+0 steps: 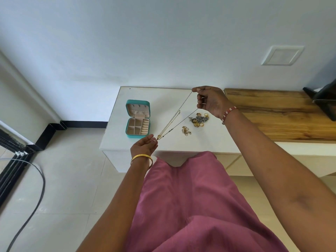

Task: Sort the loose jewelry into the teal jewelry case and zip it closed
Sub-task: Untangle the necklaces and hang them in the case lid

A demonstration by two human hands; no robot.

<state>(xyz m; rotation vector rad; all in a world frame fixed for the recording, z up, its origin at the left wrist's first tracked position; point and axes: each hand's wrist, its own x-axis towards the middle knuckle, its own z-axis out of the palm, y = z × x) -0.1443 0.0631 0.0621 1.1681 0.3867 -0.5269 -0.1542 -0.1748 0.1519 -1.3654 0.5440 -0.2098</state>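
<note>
White counter point(145, 95) up against the wall, wooden top point(276, 113) butting onto its right side. Pink garment point(190, 206) filling the bottom of the view.

Teal jewelry case point(137, 118) sitting open on the counter's left part, lid tipped back, beige compartments showing, looks empty as far as can be made out. Just one case.

Two arms reaching out over the counter. Right hand point(209, 101) raised above the far side, palm turned inward, fingertips pinched on one end of a thin chain necklace point(179, 115). Left hand point(144, 145) low at the near edge, just right of the case, fingers closed on the other end by the little gold pendant. Chain stretched taut and slanted between the two, doubled into a couple of strands. Gold bangle point(141, 158) on the left wrist, red beaded bracelet point(228, 113) on the right.

Two loose heaps still lying on the counter under the right hand: bigger jewelry pile point(199, 120) of gold and grey bits, smaller gold chain clump point(185, 130) just in front. Pieces too tangled to count.
</note>
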